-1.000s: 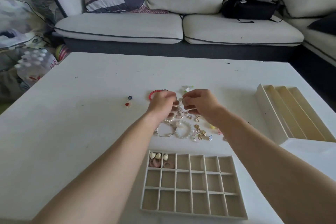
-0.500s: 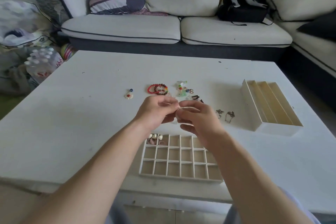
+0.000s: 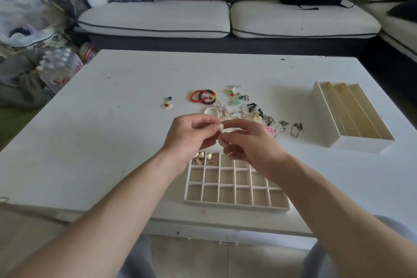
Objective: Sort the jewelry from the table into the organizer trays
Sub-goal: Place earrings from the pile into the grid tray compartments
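Jewelry (image 3: 239, 110) lies mostly unsorted in a loose heap on the tabletop (image 3: 112, 131), beyond the grid tray (image 3: 237, 206), with two beaded bracelets (image 3: 203, 96) and a flower pendant (image 3: 167, 104) off to the heap's left. I have both hands raised above the tray's far edge. My left hand (image 3: 191, 135) pinches a small cream piece (image 3: 221, 128) between thumb and fingertips, and my right hand (image 3: 248, 144), fingers curled, closes its thumb and forefinger on the same piece from the other side; whether a hook or clasp hangs from it I cannot tell. Similar cream pieces (image 3: 202, 155) sit in the tray's far-left compartment, just below my left hand, so I judge this to be the placing step for one more of that kind, early in the job. Next I would let go with the right hand, lower the left over that compartment and release low, so the piece does not bounce into a neighbouring cell. The long-slot tray (image 3: 325, 115) stands well apart to the right.
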Available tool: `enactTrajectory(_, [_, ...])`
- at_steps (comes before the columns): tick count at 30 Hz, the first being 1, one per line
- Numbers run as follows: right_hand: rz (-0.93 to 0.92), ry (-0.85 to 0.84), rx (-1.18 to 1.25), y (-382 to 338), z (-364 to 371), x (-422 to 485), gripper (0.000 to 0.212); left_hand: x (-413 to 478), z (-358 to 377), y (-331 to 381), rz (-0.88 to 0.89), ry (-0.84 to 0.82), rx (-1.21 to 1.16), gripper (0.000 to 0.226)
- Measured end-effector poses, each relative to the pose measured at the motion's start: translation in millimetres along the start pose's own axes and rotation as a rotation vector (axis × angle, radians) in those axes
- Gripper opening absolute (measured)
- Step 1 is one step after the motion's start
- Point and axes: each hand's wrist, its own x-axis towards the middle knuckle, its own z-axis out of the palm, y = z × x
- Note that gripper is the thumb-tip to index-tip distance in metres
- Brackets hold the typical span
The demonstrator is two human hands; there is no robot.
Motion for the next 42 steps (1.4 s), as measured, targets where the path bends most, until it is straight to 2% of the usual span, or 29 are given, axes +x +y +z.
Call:
enactTrajectory(7, [-0.107,0.047,-0.230,-1,10,9,0.011,6,-12,2,-0.064,-0.077,0.048,0.017])
enactTrajectory(13, [-0.074,0.075,-0.210,1,12,14,0.011,6,-9,1,-0.177,-0.092,-0.026,0.011])
enactTrajectory(18, [-0.062,0.101,-0.237,9,11,19,0.010,8,-10,-4,-0.264,-0.148,0.042,0.028])
enactTrajectory(26, [0.040,0.080,-0.261,15,11,24,0.014,18,-18,-16,-0.232,-0.088,0.159,0.018])
enactTrajectory(29, [0.084,0.074,-0.339,19,8,28,0.012,23,-20,-23,-0.224,-0.084,0.245,0.014])
enactTrajectory(35, [0.126,0.117,-0.298,28,4,39,0.006,31,-17,-37,-0.211,-0.069,0.422,0.016])
enactTrajectory(40, [0.033,0.108,-0.686,35,0,46,0.011,39,-16,-42,-0.169,-0.051,0.606,0.015])
enactTrajectory(42, [0.025,0.078,-0.767,36,-3,48,0.008,40,-15,-42,-0.153,-0.062,0.702,0.014])
